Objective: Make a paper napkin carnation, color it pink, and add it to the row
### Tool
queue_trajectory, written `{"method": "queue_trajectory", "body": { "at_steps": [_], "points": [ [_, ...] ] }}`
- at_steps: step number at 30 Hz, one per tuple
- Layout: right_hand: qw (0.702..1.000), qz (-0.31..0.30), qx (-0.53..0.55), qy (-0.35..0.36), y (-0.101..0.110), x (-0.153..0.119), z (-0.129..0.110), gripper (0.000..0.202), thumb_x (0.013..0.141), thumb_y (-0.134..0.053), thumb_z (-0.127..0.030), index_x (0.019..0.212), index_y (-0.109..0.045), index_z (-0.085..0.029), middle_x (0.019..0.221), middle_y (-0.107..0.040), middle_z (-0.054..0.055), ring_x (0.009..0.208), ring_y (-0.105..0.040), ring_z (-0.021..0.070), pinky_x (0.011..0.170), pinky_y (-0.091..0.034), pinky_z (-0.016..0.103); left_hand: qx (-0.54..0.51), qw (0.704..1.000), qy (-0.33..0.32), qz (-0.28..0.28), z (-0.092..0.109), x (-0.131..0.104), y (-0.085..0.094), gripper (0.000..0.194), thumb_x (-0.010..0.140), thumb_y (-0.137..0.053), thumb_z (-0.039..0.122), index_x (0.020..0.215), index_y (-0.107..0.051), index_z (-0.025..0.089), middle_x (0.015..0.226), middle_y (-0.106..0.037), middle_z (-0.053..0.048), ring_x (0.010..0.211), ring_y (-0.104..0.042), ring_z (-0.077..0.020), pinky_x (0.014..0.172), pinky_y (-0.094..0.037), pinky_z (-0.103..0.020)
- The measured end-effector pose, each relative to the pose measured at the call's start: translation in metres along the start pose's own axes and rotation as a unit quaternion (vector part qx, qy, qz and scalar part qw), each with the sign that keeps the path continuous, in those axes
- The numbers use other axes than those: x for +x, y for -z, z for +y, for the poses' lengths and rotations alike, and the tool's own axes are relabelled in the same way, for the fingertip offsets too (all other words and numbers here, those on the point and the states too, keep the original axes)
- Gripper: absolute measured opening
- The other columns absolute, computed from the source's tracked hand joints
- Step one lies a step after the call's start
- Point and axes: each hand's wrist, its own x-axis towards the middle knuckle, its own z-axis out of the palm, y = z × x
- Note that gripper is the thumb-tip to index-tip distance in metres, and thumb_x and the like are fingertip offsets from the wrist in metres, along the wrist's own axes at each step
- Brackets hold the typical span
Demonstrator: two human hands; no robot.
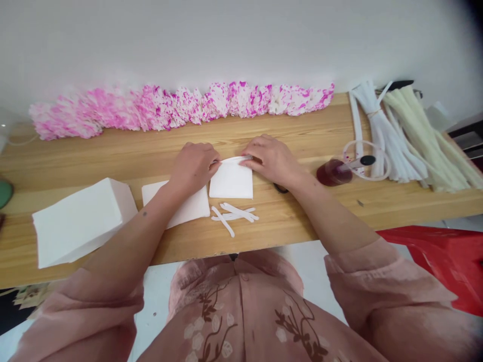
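Note:
A white paper napkin (231,182) lies in front of me on the wooden table. My left hand (196,166) pinches its far left corner, and my right hand (269,157) pinches the far right corner. Along the far edge, between the two hands, runs a narrow raised fold. Partly under my left forearm is a flat white stack of napkins (190,207). Several short white twist strips (234,215) lie crossed just nearer to me than the napkin. A dark object (280,188) shows partly beneath my right wrist.
A thick block of white napkins (81,221) stands at the left. Pink-and-white ruffled paper flowers (181,106) line the wall. To the right are a bottle of dark red liquid (334,172), bundled white strips (388,136) and cream strips (422,136). A red bag (433,261) hangs below the table.

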Motion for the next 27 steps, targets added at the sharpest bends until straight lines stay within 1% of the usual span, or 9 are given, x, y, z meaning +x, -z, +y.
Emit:
{"method": "queue_trajectory", "body": {
  "at_steps": [2,6,11,14,20,27],
  "points": [
    [1.000,0.000,-0.006,0.005,-0.0003,-0.0003,-0.0010,0.033,0.093,-0.056,-0.045,0.106,-0.071,-0.018,0.102,-0.070,0.011,0.097,-0.058,0.0273,0.084,-0.044,0.040,0.003,1.000,-0.003,0.002,0.0010,-0.0003,0.0000,0.023,0.087,-0.047,0.021,0.082,-0.069,0.016,0.085,-0.069,-0.009,0.084,-0.062,-0.0234,0.079,-0.041,-0.037],
    [1.000,-0.009,-0.008,0.001,-0.0008,-0.0003,-0.0012,0.031,0.093,-0.056,-0.042,0.109,-0.070,-0.019,0.105,-0.070,0.011,0.100,-0.058,0.0275,0.086,-0.043,0.040,0.014,1.000,-0.001,0.004,0.0025,-0.0004,0.0009,0.020,0.083,-0.048,0.019,0.075,-0.067,0.017,0.076,-0.067,-0.007,0.075,-0.059,-0.0216,0.072,-0.040,-0.035],
    [1.000,-0.013,-0.005,-0.005,-0.0012,0.0001,0.0009,0.027,0.095,-0.054,-0.037,0.105,-0.072,-0.020,0.102,-0.071,0.009,0.097,-0.058,0.0262,0.086,-0.042,0.040,0.015,1.000,-0.001,0.010,0.0023,-0.0004,0.0006,0.017,0.081,-0.049,0.018,0.071,-0.063,0.017,0.072,-0.065,-0.007,0.072,-0.058,-0.0213,0.068,-0.039,-0.035],
    [1.000,-0.013,-0.002,-0.011,-0.0012,0.0003,0.0007,0.025,0.095,-0.054,-0.034,0.101,-0.074,-0.020,0.099,-0.071,0.009,0.095,-0.058,0.0256,0.084,-0.042,0.039,0.013,1.000,0.000,0.003,0.0022,-0.0011,0.0008,0.016,0.081,-0.051,0.019,0.073,-0.064,0.017,0.074,-0.066,-0.007,0.074,-0.059,-0.0219,0.068,-0.039,-0.035],
    [1.000,-0.010,-0.001,-0.015,-0.0017,0.0008,0.0005,0.023,0.095,-0.054,-0.033,0.100,-0.073,-0.021,0.097,-0.071,0.008,0.095,-0.058,0.0246,0.084,-0.042,0.037,-0.003,1.000,0.001,-0.016,0.0021,-0.0023,0.0037,0.018,0.085,-0.055,0.029,0.088,-0.068,0.017,0.083,-0.067,-0.008,0.081,-0.060,-0.0238,0.072,-0.040,-0.035],
    [1.000,-0.012,0.006,-0.020,-0.0024,0.0022,0.0021,0.021,0.094,-0.056,-0.031,0.097,-0.073,-0.021,0.096,-0.071,0.008,0.093,-0.059,0.0250,0.082,-0.042,0.037,-0.015,1.000,-0.010,-0.009,-0.0016,-0.0020,0.0044,0.018,0.087,-0.056,0.030,0.087,-0.069,0.018,0.080,-0.067,-0.006,0.079,-0.059,-0.0220,0.070,-0.040,-0.033]
  ]
}}
